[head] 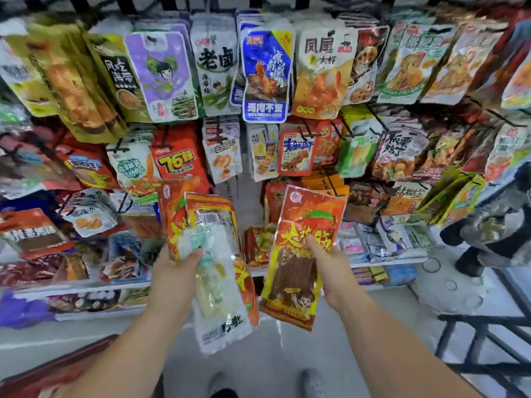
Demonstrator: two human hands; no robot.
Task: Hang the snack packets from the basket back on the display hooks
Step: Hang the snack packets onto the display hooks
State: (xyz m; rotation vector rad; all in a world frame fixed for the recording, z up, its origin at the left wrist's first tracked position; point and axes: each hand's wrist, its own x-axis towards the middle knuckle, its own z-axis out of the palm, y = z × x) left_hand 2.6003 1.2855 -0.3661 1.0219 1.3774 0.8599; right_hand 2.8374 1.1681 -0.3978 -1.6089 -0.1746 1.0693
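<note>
Red-and-orange packet (301,254) stands upright just right of the frame's centre, pinched by the right hand (330,271): the thumb presses on its printed front and the fingers are hidden behind it. Left of centre, the left hand (175,271) grips a fanned bundle, with a clear packet (218,297) in front under the thumb and orange packets (172,222) behind it. Both bundles are held up before the display wall (265,76), where rows of hanging snack packets fill the upper half of the frame on black hooks (306,130). A red basket rim (66,366) shows at the lower left corner. Black metal framework (488,340) stands at the lower right, on the pale floor.
</note>
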